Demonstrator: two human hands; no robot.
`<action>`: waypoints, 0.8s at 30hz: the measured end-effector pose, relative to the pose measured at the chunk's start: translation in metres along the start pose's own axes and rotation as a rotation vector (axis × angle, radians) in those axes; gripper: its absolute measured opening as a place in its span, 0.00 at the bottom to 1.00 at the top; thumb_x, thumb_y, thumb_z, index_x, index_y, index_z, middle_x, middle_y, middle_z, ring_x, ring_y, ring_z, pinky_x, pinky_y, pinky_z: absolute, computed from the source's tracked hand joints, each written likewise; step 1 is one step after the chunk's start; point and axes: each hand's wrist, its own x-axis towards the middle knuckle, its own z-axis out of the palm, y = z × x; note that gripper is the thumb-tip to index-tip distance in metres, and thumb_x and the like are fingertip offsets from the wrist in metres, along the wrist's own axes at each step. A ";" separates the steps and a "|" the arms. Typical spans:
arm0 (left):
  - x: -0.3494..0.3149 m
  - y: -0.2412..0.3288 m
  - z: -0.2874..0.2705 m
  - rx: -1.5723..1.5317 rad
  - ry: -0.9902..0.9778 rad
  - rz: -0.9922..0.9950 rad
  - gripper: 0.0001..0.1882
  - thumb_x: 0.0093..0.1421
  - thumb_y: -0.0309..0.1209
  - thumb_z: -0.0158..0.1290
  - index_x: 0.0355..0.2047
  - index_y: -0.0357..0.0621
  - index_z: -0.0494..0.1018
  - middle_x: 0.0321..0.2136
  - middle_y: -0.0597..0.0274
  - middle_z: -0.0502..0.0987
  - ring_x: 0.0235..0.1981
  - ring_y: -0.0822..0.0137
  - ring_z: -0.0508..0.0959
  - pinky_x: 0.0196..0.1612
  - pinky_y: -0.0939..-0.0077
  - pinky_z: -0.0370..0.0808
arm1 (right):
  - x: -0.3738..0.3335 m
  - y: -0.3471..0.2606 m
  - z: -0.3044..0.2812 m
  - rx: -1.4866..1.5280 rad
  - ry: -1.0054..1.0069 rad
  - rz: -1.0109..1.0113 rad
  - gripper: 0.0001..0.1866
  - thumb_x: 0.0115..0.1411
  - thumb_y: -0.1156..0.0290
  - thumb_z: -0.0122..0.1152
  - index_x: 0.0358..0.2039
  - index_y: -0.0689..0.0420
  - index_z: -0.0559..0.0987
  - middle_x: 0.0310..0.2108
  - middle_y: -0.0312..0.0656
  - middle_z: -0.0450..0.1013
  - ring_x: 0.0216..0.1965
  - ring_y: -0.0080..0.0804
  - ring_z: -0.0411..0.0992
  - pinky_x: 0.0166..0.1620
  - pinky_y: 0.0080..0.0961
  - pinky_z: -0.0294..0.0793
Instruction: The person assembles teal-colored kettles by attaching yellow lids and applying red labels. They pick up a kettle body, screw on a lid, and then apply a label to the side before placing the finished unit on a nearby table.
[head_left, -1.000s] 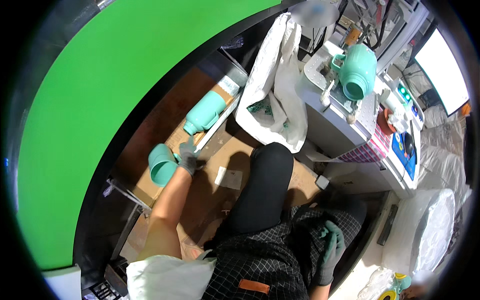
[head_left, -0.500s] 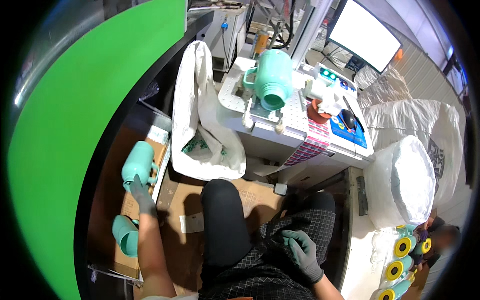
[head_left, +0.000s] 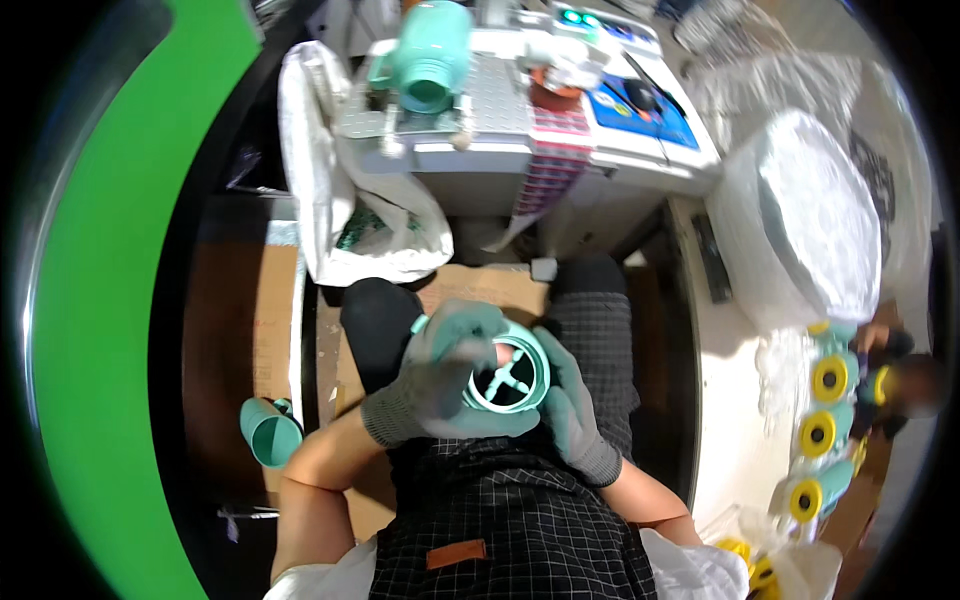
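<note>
Over my lap I have a mint-green thermos jug shell (head_left: 538, 350), its round open end facing up toward me. A pale green cross-shaped piece (head_left: 508, 378) shows inside the opening. My left hand (head_left: 440, 375), in a grey glove and partly blurred, is wrapped round the jug's left side, with a finger bent in at the rim. My right hand (head_left: 578, 415), gloved too, grips the right side. Another mint-green jug shell (head_left: 272, 435) lies in the cardboard-lined space at my left. A third jug shell (head_left: 430, 60) lies on the machine table ahead, mouth toward me.
A white woven sack (head_left: 385, 250) stands ahead left, beside the machine table (head_left: 490, 110). A green panel (head_left: 110, 280) curves along the left. At right are a bench (head_left: 725, 430), a large white bag (head_left: 800, 220), and several jugs with yellow rings (head_left: 818, 434) near another person.
My left hand has brought a jug shell from the left-hand box to my lap. My right hand has left its resting place and now holds the jug too. The view has shifted.
</note>
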 end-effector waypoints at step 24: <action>0.017 0.004 0.053 -0.079 -0.544 -0.243 0.47 0.44 0.52 0.75 0.60 0.42 0.70 0.50 0.56 0.79 0.50 0.57 0.81 0.54 0.60 0.78 | 0.002 -0.058 -0.090 -1.048 -0.265 -0.695 0.15 0.57 0.68 0.67 0.46 0.51 0.85 0.36 0.31 0.81 0.28 0.21 0.77 0.27 0.22 0.74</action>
